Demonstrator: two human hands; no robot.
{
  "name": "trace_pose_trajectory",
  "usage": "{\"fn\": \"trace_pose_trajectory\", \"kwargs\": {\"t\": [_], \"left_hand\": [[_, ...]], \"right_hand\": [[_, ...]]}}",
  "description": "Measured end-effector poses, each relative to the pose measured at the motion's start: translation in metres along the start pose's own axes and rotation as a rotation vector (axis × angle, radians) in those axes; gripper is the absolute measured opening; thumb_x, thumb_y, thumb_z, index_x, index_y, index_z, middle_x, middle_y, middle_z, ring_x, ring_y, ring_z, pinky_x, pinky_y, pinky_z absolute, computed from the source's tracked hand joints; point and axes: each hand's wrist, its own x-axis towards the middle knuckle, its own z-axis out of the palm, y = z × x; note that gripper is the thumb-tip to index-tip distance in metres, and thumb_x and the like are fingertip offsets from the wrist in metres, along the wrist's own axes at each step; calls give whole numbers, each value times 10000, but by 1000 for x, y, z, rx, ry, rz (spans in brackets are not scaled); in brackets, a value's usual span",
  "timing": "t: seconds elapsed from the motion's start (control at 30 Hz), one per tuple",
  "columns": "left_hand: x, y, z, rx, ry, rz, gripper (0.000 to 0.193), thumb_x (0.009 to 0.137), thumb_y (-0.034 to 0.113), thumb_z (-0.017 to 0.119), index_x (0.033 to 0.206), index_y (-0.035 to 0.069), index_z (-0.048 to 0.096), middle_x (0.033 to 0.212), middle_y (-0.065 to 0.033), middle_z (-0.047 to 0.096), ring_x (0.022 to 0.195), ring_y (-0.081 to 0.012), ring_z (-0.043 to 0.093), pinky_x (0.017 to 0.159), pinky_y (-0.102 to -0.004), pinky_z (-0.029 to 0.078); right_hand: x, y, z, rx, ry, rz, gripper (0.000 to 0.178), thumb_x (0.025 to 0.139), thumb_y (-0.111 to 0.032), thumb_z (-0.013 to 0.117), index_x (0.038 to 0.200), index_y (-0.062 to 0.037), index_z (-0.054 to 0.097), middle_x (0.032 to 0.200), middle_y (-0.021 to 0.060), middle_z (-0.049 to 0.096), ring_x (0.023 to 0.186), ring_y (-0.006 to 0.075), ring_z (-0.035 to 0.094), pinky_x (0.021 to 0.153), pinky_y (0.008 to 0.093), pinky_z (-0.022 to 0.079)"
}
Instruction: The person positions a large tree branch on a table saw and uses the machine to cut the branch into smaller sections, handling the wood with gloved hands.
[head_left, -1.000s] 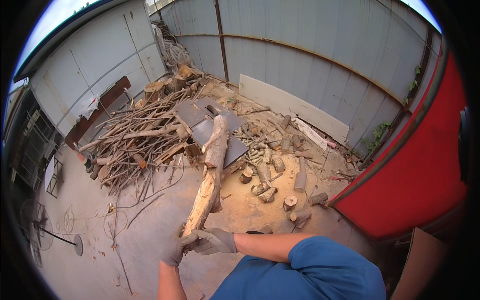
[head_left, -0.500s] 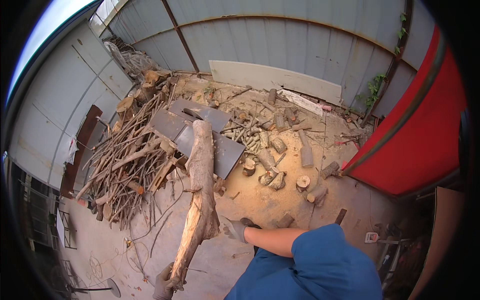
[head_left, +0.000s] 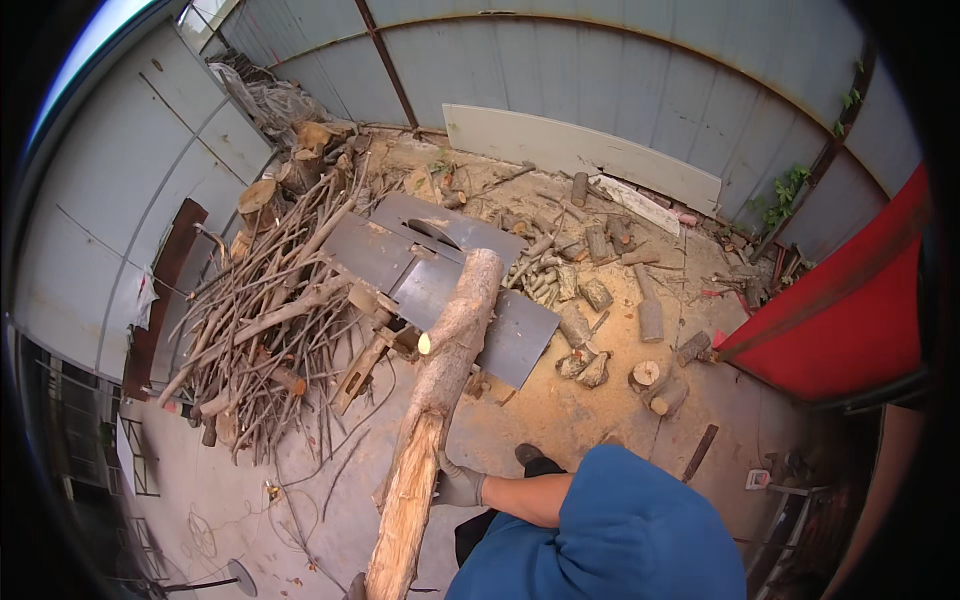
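Note:
A long, thick log (head_left: 445, 375) slants away from me, its near part split open to pale wood and a pale cut knot on its side. My left hand (head_left: 355, 588), in a grey glove, is on its near end at the lower edge, mostly out of the picture. Against the log's right side is my gloved right hand (head_left: 460, 484), thumb up and fingers partly hidden behind the wood. The far end is over a grey metal saw table (head_left: 520, 338) with a dark curved blade (head_left: 432, 236); whether they touch I cannot tell.
A heap of branches (head_left: 265, 330) lies left of the saw table, with stumps (head_left: 260, 200) behind. Short cut logs (head_left: 650, 318) and sawdust cover the ground to the right. A red sheet (head_left: 840, 310) hangs at the right, and a metal wall (head_left: 620, 80) closes the back.
The log has shifted right and rolled, so its cut knot now shows. My right hand, just off the log before, is now against it. My left hand has dropped toward the lower edge.

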Motion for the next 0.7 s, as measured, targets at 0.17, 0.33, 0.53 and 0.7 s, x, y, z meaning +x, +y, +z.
{"fn": "trace_pose_trajectory", "kwargs": {"t": [0.17,0.33,0.53,0.7], "left_hand": [[29,-64,0,119,59,65,998,749,370,881,1548,-20,427,1127,-274,721,932,-444,733,803,-510,605],[108,-144,-25,247,79,385,1049,774,488,842,1558,-59,411,1027,-263,740,855,-359,762,769,-402,611],[182,-112,-81,77,24,347,1107,709,535,891,1529,-69,457,1037,-311,730,936,-387,757,884,-423,579],[261,-114,-107,-171,-122,350,1050,720,570,898,1508,-18,531,1164,-257,725,1057,-344,734,916,-401,565]], "right_hand": [[28,-16,48,104,-99,-199,1174,754,-809,715,1623,-101,370,1662,87,406,1527,270,371,1290,485,261],[51,-47,68,122,-62,-344,963,896,-677,729,1605,-115,399,1626,107,450,1498,306,416,1263,539,316],[52,-118,94,18,340,-493,956,872,-716,718,1562,-108,456,1551,124,527,1404,326,515,1171,534,409],[49,-143,83,-157,692,-572,1048,821,-799,697,1574,-115,448,1457,138,593,1283,328,582,1073,451,448]]}}
